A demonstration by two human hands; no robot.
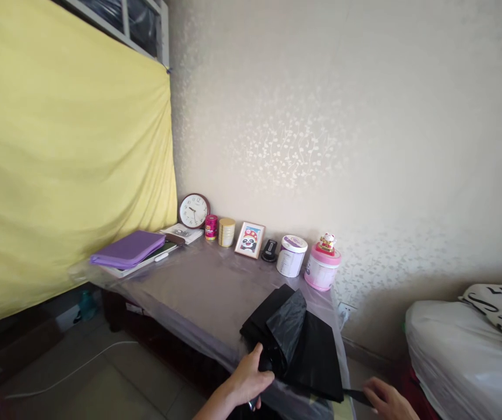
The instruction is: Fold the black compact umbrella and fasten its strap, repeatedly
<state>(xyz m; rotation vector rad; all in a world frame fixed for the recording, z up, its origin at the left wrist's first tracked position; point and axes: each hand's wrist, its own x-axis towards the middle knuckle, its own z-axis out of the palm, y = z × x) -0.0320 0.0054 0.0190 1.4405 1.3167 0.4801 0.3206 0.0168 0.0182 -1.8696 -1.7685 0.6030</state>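
Note:
A black plastic bag point(292, 341) lies crumpled and partly spread on the near right end of a table point(198, 291) covered in clear film. My left hand point(251, 376) grips the bag's near edge, fingers closed around the bunched plastic. My right hand point(386, 399) is low at the frame's bottom, beside the table's right corner, pinching a thin black strip of the bag point(356, 395) that stretches towards it. Only part of that hand shows.
Along the wall stand a round clock point(194, 210), a red tin point(211, 227), a gold tin point(226, 231), a framed panda picture point(250, 239), a white tub point(292, 255) and a pink tub point(322, 267). A purple folder point(128, 249) lies far left. A white bundle point(461, 356) sits right.

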